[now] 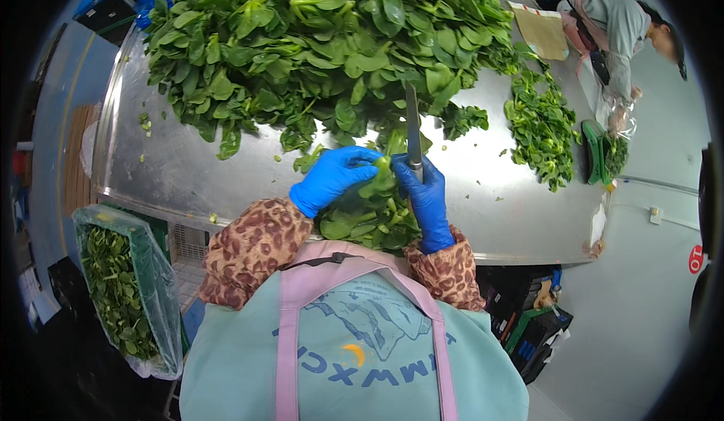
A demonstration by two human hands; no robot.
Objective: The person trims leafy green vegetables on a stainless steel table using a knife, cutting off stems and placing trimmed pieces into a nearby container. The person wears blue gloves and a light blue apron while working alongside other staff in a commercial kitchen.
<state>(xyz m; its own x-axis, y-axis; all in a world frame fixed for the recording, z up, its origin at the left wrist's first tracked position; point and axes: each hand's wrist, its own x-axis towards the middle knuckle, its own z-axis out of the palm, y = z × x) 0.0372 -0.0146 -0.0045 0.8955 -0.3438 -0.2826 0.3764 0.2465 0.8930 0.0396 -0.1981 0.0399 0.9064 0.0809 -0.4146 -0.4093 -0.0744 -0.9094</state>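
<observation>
My right hand [424, 197], in a blue glove, grips the handle of a knife [414, 130] whose blade points away from me, up over the table. Close beside it, my left hand [335, 178], also gloved in blue, has its fingertips on the pale stem end of a leafy green plant [383, 171]. A small heap of cut greens [367, 221] lies at the table edge, below both hands and against my front. Beyond the hands rises a large pile of leafy greens [328, 53]. Part of the knife handle is hidden in my right palm.
The stainless steel table [186, 181] bears scattered leaf scraps. A narrower row of greens [543, 127] lies at right, near a green tray [594, 152]. Another person [613, 31] handles a clear plastic bag there. A plastic-lined green crate of leaves [116, 291] stands at lower left.
</observation>
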